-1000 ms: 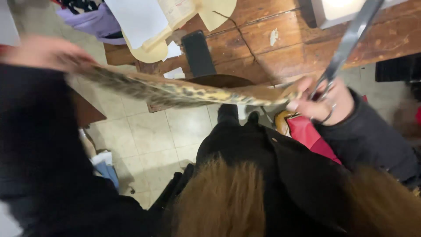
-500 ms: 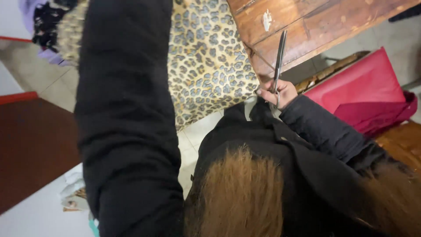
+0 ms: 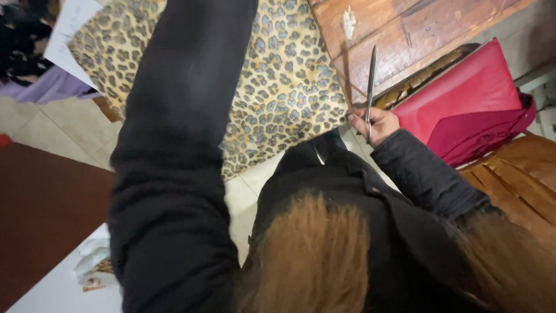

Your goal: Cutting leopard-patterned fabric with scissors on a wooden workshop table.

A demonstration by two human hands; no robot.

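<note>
Gripping scissors (image 3: 370, 87), the right hand (image 3: 379, 124) sits at leopard fabric's (image 3: 284, 87) edge.

Head camera, steep downward view

One view only, worn on the head: it looks down past the wearer's hair (image 3: 313, 255) and black coat (image 3: 359, 191), close to the raised left sleeve (image 3: 179, 145), and out toward the table (image 3: 405, 35) edge and tiled floor (image 3: 63, 127) below.

- One pair of scissors (image 3: 370, 87)
- One leopard-print cloth (image 3: 284, 87)
- One red cloth (image 3: 469, 98)
- One wooden table (image 3: 405, 35)
- One hand (image 3: 377, 124) in view
</note>
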